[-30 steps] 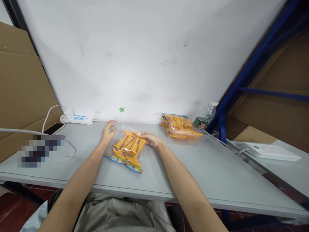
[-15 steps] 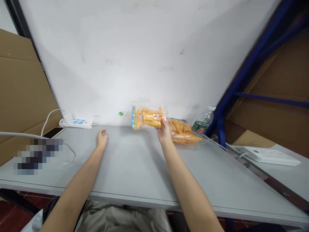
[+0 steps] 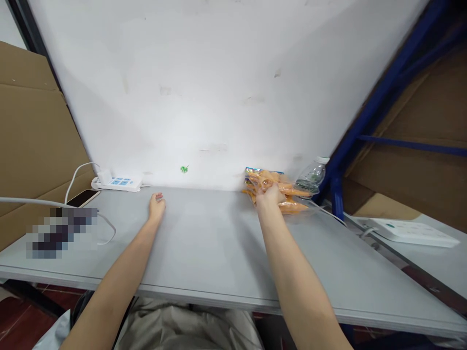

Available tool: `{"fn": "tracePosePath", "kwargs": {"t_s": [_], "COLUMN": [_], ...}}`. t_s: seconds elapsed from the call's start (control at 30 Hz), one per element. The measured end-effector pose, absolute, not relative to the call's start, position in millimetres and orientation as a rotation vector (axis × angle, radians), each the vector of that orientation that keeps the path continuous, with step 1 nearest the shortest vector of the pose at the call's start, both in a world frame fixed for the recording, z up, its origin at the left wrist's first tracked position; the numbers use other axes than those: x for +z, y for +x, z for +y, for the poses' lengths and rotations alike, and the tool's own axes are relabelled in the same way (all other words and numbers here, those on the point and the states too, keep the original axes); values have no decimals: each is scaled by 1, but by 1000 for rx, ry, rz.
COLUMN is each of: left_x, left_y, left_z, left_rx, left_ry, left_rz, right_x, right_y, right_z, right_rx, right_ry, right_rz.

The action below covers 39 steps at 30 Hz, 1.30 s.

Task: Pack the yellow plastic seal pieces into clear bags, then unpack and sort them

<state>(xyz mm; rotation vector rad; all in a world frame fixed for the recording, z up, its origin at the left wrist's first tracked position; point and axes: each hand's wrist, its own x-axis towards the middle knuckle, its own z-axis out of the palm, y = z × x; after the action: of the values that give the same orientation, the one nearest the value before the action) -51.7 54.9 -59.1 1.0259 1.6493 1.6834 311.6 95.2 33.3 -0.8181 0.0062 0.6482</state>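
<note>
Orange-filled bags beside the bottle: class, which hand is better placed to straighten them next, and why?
Probably the right hand: it is at the orange-filled bags, though its grip is hidden. The left hand is well off to the side, nearer the power strip.

From near above the table [image 3: 204, 253], the head-worn camera faces forward and down, wall [image 3: 219, 97] at twelve o'clock.
</note>
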Motion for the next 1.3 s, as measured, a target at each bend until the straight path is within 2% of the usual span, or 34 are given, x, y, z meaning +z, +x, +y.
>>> {"fn": "tracePosePath", "kwargs": {"t_s": [0.2,0.37,0.5,0.63,0.83,1.3], "left_x": [-58,-57,-55,-56,-56,-52], "left_y": [-52,-53,-48,-40,-36,-36], "left_z": [53,52,51,46,40,39], "left_rx": [1635,1621,1492,1168,689,632], "left_ry": [1063,1125,1342,1791,2159,2169], "left_rz": [1717,1750,1828,1859,1864,1881], "right_x": [36,26,-6,-39,-50,-45], "right_y": [307,282,254,235,228,226], "right_z": [89,76,61,50,41,37], "right_rx": [713,612,412,269,370,343], "right_ry": [-851,-932,-1089,-1397,-1776,-1787], "right_rz": [-70,-263,-673,-1191,-2071,-2168]}}
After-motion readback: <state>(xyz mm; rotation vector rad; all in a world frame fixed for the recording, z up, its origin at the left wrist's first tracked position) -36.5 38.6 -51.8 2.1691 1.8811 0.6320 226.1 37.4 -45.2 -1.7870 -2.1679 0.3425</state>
